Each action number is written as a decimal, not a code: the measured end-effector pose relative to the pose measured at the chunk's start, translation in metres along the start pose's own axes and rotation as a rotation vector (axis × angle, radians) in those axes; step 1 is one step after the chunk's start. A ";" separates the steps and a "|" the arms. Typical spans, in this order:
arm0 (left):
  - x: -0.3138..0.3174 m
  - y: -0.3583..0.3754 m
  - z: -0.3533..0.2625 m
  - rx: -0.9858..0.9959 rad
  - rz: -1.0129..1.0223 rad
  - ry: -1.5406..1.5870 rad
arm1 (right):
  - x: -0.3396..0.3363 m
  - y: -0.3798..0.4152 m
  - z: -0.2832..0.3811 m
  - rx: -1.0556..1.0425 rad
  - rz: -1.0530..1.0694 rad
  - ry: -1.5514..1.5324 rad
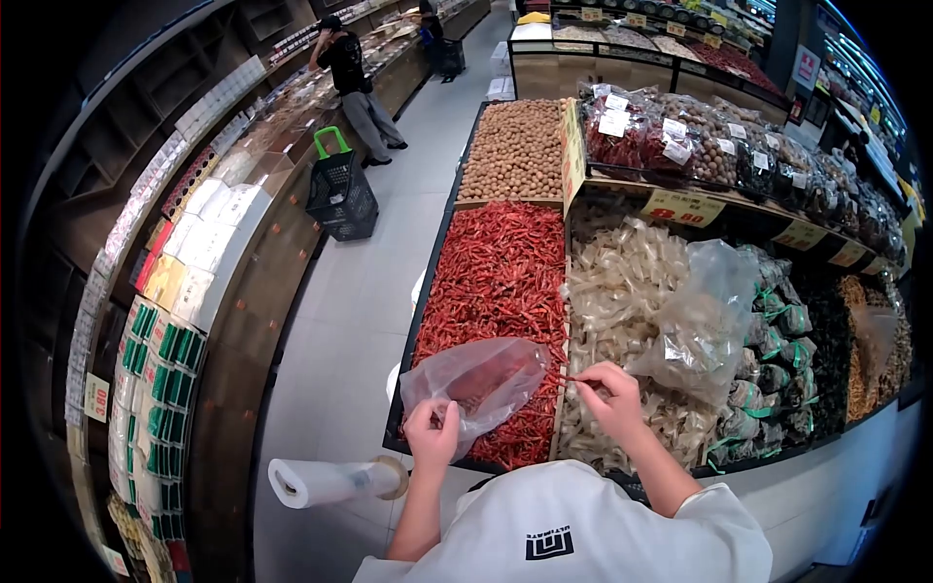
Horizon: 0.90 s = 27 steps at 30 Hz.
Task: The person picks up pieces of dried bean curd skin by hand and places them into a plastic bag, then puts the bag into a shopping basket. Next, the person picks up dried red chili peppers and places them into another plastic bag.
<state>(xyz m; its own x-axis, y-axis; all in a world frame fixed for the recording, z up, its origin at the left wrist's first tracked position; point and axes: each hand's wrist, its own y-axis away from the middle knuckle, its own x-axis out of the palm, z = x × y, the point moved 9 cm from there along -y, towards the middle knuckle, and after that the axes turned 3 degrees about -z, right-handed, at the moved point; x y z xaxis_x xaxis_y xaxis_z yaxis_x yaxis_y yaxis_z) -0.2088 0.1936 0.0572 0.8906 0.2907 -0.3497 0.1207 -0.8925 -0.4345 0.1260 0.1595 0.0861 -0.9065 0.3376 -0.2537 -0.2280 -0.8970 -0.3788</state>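
My left hand is closed on the edge of a clear plastic bag, which hangs with its mouth spread over a bin of dried red chilies. Pinched between the thumb and fingers of my right hand is a thin dark red chili, just right of the bag, above the divider between the chilies and a bin of pale, translucent dried pieces. A large clear bag rests on those pale pieces, beyond my right hand.
A plastic bag roll is at lower left. Walnuts fill the bin behind the chilies, and packaged goods sit on a raised shelf at right. A black basket and a person are in the aisle.
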 end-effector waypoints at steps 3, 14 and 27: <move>0.001 0.003 -0.003 0.004 -0.006 -0.008 | 0.052 -0.004 0.022 -0.105 0.236 -0.005; 0.003 0.011 -0.006 0.004 -0.043 -0.037 | 0.063 -0.037 0.003 -0.145 0.122 0.018; 0.000 0.011 -0.008 0.000 -0.078 -0.028 | 0.136 -0.124 -0.155 0.188 0.640 0.796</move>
<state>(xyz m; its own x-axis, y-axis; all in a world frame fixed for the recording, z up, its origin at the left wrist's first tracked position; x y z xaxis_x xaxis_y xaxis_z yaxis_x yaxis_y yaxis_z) -0.2042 0.1812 0.0598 0.8658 0.3692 -0.3377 0.1897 -0.8668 -0.4612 0.0866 0.3609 -0.0393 -0.3960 -0.1882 -0.8987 0.1002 -0.9818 0.1614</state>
